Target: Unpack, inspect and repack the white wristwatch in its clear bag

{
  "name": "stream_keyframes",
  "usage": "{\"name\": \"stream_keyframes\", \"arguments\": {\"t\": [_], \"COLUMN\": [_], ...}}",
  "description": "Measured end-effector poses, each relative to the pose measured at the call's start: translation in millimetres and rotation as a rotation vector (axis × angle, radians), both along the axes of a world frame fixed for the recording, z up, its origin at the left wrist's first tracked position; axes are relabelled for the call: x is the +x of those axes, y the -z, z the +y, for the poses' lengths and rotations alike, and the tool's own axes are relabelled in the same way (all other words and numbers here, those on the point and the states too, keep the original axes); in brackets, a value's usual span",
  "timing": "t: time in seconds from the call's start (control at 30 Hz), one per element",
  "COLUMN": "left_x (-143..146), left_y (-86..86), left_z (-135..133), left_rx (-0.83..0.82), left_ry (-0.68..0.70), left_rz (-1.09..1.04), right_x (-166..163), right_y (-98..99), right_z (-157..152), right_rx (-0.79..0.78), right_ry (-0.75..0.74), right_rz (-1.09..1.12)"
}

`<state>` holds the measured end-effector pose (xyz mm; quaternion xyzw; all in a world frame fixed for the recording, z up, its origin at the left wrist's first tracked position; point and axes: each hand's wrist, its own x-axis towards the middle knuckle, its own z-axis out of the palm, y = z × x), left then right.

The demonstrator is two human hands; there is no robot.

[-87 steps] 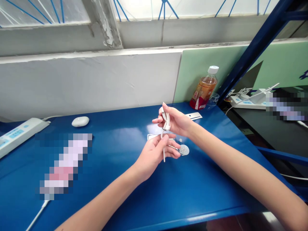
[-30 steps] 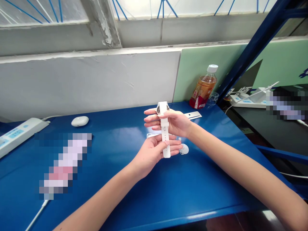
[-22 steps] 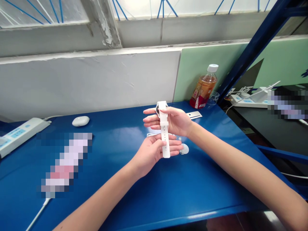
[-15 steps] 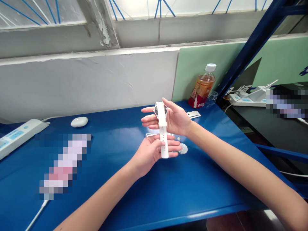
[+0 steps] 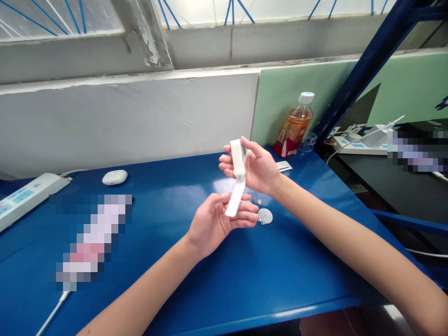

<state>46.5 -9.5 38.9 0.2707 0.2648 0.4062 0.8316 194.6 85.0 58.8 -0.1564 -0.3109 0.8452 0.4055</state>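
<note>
My right hand [image 5: 262, 167] holds a wristwatch [image 5: 238, 157] with a white strap, the thumb along its upper edge and the fingers behind it. The watch is tilted, so its dial is mostly hidden. The loose strap end bends down toward my left hand [image 5: 214, 219]. That hand is palm up with its fingers stretched out; the strap tip hangs over its palm, and I cannot tell whether it touches. On the desk just beyond the left fingertips lies a round, silvery disc-like object [image 5: 265, 216]. A clear item behind the hands is partly hidden.
On the blue desk [image 5: 168, 289] are a white earbud case [image 5: 115, 177], a blurred-out phone-like object [image 5: 94, 238] with a cable, and a white power strip [image 5: 28, 198]. A drink bottle [image 5: 293, 126] stands by the wall, near a small white card [image 5: 284, 166].
My right hand has moved slightly right and up with the watch, turning its dial away. The strap end has bent and come out from under my left thumb, and the left hand has opened.
</note>
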Motion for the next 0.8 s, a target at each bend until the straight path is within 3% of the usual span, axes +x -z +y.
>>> {"name": "stream_keyframes", "arguments": {"t": [0.13, 0.4, 0.6, 0.67, 0.8], "left_x": [-1, -2, 0, 2, 7], "left_y": [-5.7, -7.3, -5.9, -2.0, 6.6], "left_z": [1, 4, 2, 2, 0], "left_rx": [-0.092, -0.21, -0.036, 0.079, 0.223], "left_ry": [-0.107, -0.333, -0.262, -0.236, -0.223], "left_rz": [-0.099, -0.243, -0.089, -0.006, 0.202], "right_x": [3, 1, 1, -1, -7], "right_y": [-3.1, -0.3, -1.9, -3.9, -8.1], "right_z": [3, -2, -4, -7, -17], "right_rx": [0.041, 0.362, 0.408, 0.468, 0.646], "right_ry": [0.166, 0.197, 0.143, 0.119, 0.21], "right_rz": [0.062, -0.054, -0.157, -0.21, -0.389]}}
